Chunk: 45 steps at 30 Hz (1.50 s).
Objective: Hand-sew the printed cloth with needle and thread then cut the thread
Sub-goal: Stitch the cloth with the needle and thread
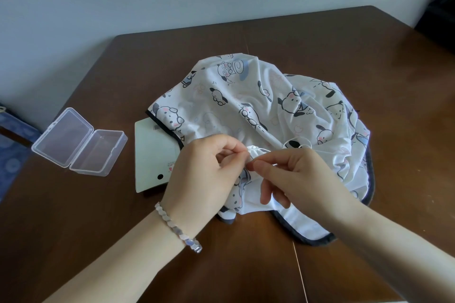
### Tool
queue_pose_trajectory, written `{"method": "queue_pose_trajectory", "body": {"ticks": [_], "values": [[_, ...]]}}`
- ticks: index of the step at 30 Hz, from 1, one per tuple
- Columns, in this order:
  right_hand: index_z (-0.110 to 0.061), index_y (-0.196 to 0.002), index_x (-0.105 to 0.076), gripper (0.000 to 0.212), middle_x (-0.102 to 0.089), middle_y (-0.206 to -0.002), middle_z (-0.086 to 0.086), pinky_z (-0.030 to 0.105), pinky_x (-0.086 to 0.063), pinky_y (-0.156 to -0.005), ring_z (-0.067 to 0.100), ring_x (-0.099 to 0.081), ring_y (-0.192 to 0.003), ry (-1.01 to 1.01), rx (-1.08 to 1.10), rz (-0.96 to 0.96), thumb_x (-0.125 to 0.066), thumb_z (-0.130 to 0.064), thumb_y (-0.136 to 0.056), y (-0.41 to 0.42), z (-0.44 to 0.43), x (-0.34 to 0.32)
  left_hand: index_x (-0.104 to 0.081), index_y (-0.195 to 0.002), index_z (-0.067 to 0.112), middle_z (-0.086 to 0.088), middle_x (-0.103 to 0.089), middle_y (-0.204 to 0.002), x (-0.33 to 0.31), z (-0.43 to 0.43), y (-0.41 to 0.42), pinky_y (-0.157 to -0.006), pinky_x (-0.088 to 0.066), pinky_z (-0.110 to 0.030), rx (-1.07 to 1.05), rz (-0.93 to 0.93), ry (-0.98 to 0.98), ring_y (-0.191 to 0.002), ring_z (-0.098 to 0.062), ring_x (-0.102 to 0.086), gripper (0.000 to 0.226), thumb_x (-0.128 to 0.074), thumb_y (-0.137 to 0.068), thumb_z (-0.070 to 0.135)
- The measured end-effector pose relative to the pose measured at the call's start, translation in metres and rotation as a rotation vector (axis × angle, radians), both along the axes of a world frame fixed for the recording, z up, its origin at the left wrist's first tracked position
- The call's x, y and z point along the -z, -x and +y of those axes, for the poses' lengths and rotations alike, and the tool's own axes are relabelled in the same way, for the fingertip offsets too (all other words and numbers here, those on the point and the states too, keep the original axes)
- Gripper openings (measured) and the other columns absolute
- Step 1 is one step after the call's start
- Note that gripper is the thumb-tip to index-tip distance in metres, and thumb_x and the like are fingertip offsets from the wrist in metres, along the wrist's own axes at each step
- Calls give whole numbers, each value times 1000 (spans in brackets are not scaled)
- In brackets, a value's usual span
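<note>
- Work location: the printed cloth [246, 96] lies crumpled on the brown table [320, 39]. Its near edge is gathered up between both hands.
- Left hand [204, 170]: thumb and forefinger are closed narrowly on a small raised fold of cloth. The other fingers are curled beneath.
- Right hand [295, 174]: thumb and forefinger pinch tightly, just below and right of the left-hand pinch and almost touching it. The item held is judged to be the needle, but it is too fine to make out. The remaining fingers hang loosely curled.
- Thread [298, 139]: a pale loop lies slack on the cloth, just beyond the right-hand knuckles.
- Step in hand, as judged: forming a stitch through the pinched fold.
- Keep the left-hand pinch firm so the fold stays taut and both layers remain aligned at the entry point.
- Drive the needle close beside the left thumb, pointing away from the fingertips.
- Draw the thread through steadily, away from the left-hand grip, until the slack loop is taken up. A loose loop is likely to snag or knot.
- Stop pulling when the stitch seats, as over-tightening would pucker this thin fabric.
- Left of the left-hand grip: a pale card [152, 155] partly under the cloth, and further out an open clear plastic box [78, 142].
- No cutting tool can be seen.
</note>
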State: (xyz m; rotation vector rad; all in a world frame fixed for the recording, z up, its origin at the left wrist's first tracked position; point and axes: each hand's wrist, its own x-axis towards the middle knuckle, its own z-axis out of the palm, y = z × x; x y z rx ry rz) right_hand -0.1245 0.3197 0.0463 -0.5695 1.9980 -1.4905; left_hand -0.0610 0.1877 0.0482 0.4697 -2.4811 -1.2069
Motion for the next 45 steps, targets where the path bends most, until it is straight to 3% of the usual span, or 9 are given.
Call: {"method": "queue_pose_trajectory", "body": {"ticks": [14,19,23,29,32,35,39,42,45], "values": [[-18,-79,-68,14,-69,-59,-2,13,-34,-42,6,-45,-40,87,99,-72,-58,-21,-88,0,1,9,-69,-81,29,15,-68,-67,9,1,1,-58,-47,-9,16,1,-141,-64,2,-63,12,-71,-77,18],[-31,-77,-69,28,-64,-55,-4,14,-42,-45,4,-53,-48,105,90,-76,-60,-6,-84,0,6,9,-72,-79,23,14,-67,-67,12,1,5,-56,-45,-8,38,106,22,-65,-2,-62,8,-71,-77,15],[-20,-74,-68,20,-61,-48,-4,15,-47,-47,7,-54,-44,167,173,-59,-64,-1,-81,2,6,10,-70,-76,17,15,-61,-71,14,0,8,-63,-40,-3,140,155,191,-70,4,-56,6,-64,-76,17],[-13,-95,-64,16,-68,-60,1,17,-51,-54,10,-61,-51,217,145,-241,-62,-4,-82,9,7,13,-70,-80,24,11,-63,-75,18,-4,8,-65,-44,-9,285,68,30,-70,0,-59,12,-61,-76,18],[-12,-90,-68,12,-69,-65,0,18,-53,-56,10,-65,-60,144,48,-338,-57,-14,-87,12,9,10,-73,-82,20,7,-62,-74,19,-5,10,-67,-48,-17,330,41,41,-73,-4,-60,12,-62,-75,20],[-14,-85,-70,11,-71,-73,2,21,-54,-59,12,-66,-69,87,27,-386,-60,-19,-86,16,12,11,-74,-84,16,12,-56,-67,20,-4,10,-62,-41,-8,335,38,58,-66,2,-57,8,-71,-76,14],[-17,-73,-72,7,-67,-74,-2,19,-48,-68,8,-59,-71,165,175,-370,-67,-21,-75,15,10,16,-75,-82,16,9,-58,-67,18,-1,9,-61,-39,-5,304,46,51,-63,5,-55,7,-73,-76,12],[-21,-68,-70,15,-63,-62,-16,7,-40,-59,-8,-53,-56,241,398,-240,-65,-17,-81,11,6,21,-74,-80,14,9,-60,-70,15,1,10,-62,-39,-4,282,50,22,-65,6,-57,4,-72,-77,12],[-17,-67,-69,23,-61,-61,-12,12,-39,-56,-1,-48,-51,379,493,-296,-59,-10,-86,8,0,18,-72,-77,15,13,-56,-66,9,2,11,-59,-38,-3,264,56,13,-62,6,-56,4,-71,-77,11]]}}
